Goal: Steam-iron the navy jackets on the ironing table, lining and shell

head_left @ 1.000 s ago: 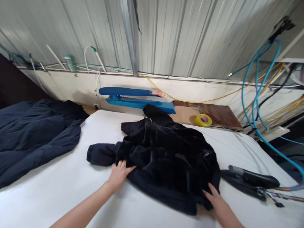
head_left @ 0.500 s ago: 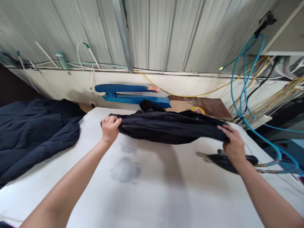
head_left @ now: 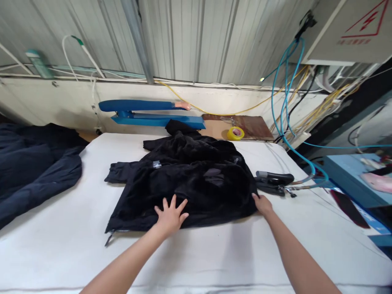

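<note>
A black jacket (head_left: 196, 183) lies spread on the white-covered table (head_left: 202, 265), its fleecy lining up and its hem toward me. A zip pull hangs at its near left corner. My left hand (head_left: 170, 216) rests on the jacket near the hem, fingers spread. At the right end of the hem, my right hand (head_left: 262, 205) pinches the jacket's edge. Just beyond that hand, partly behind the jacket, an iron (head_left: 274, 181) with a black handle sits on the table.
Dark navy clothing (head_left: 36, 167) lies at the left. Behind the table are a blue sleeve board (head_left: 150, 118), a roll of yellow tape (head_left: 235, 133) and a brown board (head_left: 254, 125). Blue hoses (head_left: 286, 94) run down to the iron. An electrical box (head_left: 352, 32) hangs at the upper right.
The jacket, held up between both hands before, is now laid flat on the table. My left hand has let go of its edge and lies open on it. The view has swung right.
</note>
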Action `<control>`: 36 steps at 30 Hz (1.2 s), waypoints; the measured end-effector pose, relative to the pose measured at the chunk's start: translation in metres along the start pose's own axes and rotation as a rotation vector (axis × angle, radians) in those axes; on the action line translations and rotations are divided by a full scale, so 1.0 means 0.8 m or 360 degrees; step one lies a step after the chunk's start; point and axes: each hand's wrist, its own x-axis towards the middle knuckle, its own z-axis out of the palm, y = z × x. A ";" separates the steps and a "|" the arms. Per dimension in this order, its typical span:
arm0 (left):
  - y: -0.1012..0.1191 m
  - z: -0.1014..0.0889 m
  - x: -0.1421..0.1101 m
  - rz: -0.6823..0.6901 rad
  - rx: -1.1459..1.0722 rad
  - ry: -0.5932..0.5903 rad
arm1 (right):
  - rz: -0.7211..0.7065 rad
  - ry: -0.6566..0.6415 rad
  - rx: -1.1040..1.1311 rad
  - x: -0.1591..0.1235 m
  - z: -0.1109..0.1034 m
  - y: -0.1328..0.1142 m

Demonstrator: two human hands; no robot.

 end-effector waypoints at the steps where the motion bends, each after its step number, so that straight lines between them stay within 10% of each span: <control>1: 0.000 0.011 0.011 -0.0086 0.0077 0.0071 | -0.0009 0.0006 -0.0020 0.002 0.000 -0.006; 5: -0.050 0.017 0.062 -0.0157 0.0227 0.0190 | -0.0011 0.0148 0.0018 -0.001 -0.008 0.002; 9: -0.069 -0.008 0.076 -0.0213 0.0245 0.0157 | 0.0042 -0.0404 -0.0087 -0.018 -0.013 0.038; 17: 0.102 0.030 0.041 0.0693 -0.0135 0.0407 | -0.0042 0.0032 0.0110 0.002 -0.007 -0.005; 23: 0.144 0.057 0.038 0.0521 -0.0018 0.0412 | -0.0008 0.0223 0.0095 -0.017 0.004 0.038; 29: 0.206 0.065 0.066 0.0883 -0.0190 0.0132 | -0.0030 0.0162 -0.0058 -0.031 0.009 0.055; 32: 0.244 0.078 0.079 0.0660 -0.0175 0.0098 | -0.0249 0.0436 -0.0188 -0.043 0.004 0.049; 36: 0.270 0.092 0.083 0.0519 -0.0134 0.0313 | -0.0711 0.0227 -0.0201 -0.064 0.018 0.045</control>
